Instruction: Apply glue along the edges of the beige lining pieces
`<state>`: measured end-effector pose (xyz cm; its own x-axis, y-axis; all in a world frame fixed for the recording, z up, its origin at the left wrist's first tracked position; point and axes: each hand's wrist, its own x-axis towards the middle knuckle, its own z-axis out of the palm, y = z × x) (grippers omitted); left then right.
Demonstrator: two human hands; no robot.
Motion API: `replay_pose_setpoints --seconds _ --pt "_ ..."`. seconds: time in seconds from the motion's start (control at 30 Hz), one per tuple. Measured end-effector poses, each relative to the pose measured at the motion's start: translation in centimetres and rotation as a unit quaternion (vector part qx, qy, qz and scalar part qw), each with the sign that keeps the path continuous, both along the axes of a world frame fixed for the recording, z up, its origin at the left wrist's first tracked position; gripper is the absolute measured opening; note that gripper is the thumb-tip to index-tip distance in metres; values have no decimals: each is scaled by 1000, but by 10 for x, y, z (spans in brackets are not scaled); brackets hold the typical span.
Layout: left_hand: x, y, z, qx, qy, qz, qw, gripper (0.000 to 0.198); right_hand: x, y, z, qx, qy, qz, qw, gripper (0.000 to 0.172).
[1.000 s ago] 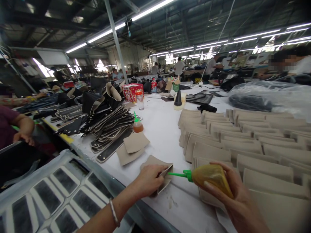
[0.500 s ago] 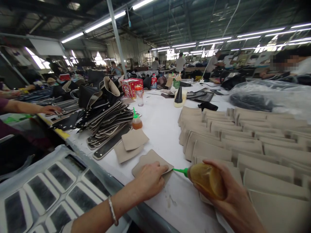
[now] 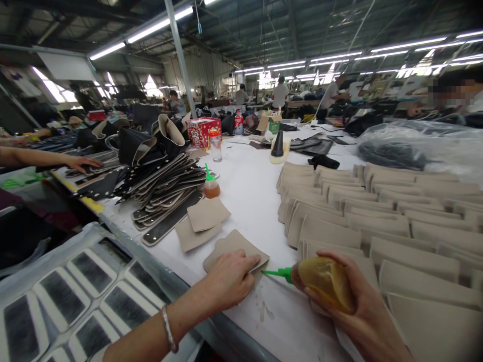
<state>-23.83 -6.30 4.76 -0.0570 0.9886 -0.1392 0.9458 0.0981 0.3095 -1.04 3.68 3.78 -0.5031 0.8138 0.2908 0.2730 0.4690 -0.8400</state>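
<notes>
In my right hand [image 3: 362, 301] is a squeeze bottle [image 3: 324, 281] of amber liquid, tipped on its side, fingers wrapped around it. Its green nozzle points left, the tip at the near edge of a beige piece [image 3: 236, 242]. My left hand [image 3: 230, 279], wearing a bracelet at the wrist, grips that piece at its right part, index finger stretched along the top and the other fingers curled. Whatever lies under the palm is hidden. Two more beige pieces [image 3: 207, 213] overlap just beyond, beside a second green-tipped bottle [image 3: 212, 187] standing upright.
Rows of stacked beige pieces [image 3: 377, 221] fill the table's right side. Dark strips [image 3: 162, 188] are heaped at left, near a clear jar [image 3: 216, 148]. A tray of dark rectangles [image 3: 60, 296] sits at lower left. A co-worker's hand [image 3: 83, 162] rests on strips at far left.
The bottle's nozzle has moved slightly left and down, from the piece's right corner to along its near edge. My left hand stays on the piece. The co-worker's arm has shifted slightly.
</notes>
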Motion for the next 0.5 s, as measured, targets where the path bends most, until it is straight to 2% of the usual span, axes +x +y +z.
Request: replay_pose_setpoints --seconds 0.13,0.33,0.5 --pt "0 -1 2 -2 -2 0 1000 41 0 1 1 -2 -2 -39 999 46" --pt "-2 -2 5 -1 -12 -3 1000 41 -2 -9 -1 -115 20 -12 993 53" --pt "-3 -5 6 -2 -20 -7 1000 42 0 -11 -9 -94 12 -25 995 56"
